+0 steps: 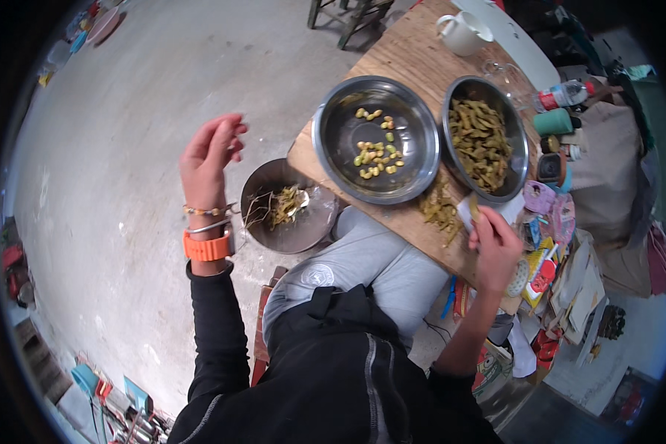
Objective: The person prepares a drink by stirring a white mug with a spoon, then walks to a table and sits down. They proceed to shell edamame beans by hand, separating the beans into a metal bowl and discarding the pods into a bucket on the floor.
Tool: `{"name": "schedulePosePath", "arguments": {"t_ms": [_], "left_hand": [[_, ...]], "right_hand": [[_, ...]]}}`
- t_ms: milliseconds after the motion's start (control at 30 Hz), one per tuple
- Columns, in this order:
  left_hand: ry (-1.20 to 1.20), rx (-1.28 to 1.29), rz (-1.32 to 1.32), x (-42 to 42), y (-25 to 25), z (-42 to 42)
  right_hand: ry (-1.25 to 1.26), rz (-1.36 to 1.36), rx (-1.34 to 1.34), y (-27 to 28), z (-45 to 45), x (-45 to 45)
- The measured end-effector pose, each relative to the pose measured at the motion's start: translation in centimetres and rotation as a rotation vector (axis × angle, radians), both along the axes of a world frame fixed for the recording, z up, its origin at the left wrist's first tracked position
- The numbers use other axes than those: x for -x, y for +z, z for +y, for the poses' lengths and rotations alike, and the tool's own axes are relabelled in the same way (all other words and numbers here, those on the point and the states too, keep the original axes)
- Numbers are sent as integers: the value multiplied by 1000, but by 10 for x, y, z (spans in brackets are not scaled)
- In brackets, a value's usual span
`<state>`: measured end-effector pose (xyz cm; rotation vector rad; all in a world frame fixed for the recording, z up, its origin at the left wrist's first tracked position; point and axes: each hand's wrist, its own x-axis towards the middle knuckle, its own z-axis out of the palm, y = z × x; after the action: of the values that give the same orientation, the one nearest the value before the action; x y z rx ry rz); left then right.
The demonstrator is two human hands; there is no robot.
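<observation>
My right hand [494, 244] pinches a soybean pod [473, 207] between thumb and fingertips, over the table's near right part. Just beyond it stands a metal bowl [480, 141] full of cooked-looking pods. Beside that, to the left, a wider stainless steel basin [366, 100] holds several shelled beans [372, 158]. A heap of flattened pods [441, 211] lies on the wood between the basin and my right hand. My left hand [208, 147] is raised over the floor, left of the table, fingers loosely bent, with nothing visible in it.
A metal pan [288, 238] with stems and husks sits below the corner of the wooden table [394, 55]. A white mug [466, 33], a clear glass [502, 77] and a plastic bottle [563, 94] stand or lie farther back. Packets and papers [577, 283] crowd the right side.
</observation>
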<state>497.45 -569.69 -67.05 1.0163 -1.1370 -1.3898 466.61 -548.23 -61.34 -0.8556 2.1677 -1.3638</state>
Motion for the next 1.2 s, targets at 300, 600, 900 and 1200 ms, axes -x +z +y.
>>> {"name": "schedulePosePath", "arguments": {"t_ms": [300,600,900,1200], "left_hand": [[30,-513,-174,-70,-121,56],[-582,-312,-864,-11,-287,107],[-23,-621,-1289,48,-369,104],[-104,-744,-1502,34,-412,77]], "right_hand": [[-25,428,-127,-35,37,22],[-110,473,-2,-51,35,7],[-203,516,4,-96,52,-20],[-173,685,-41,-107,49,-20]]}}
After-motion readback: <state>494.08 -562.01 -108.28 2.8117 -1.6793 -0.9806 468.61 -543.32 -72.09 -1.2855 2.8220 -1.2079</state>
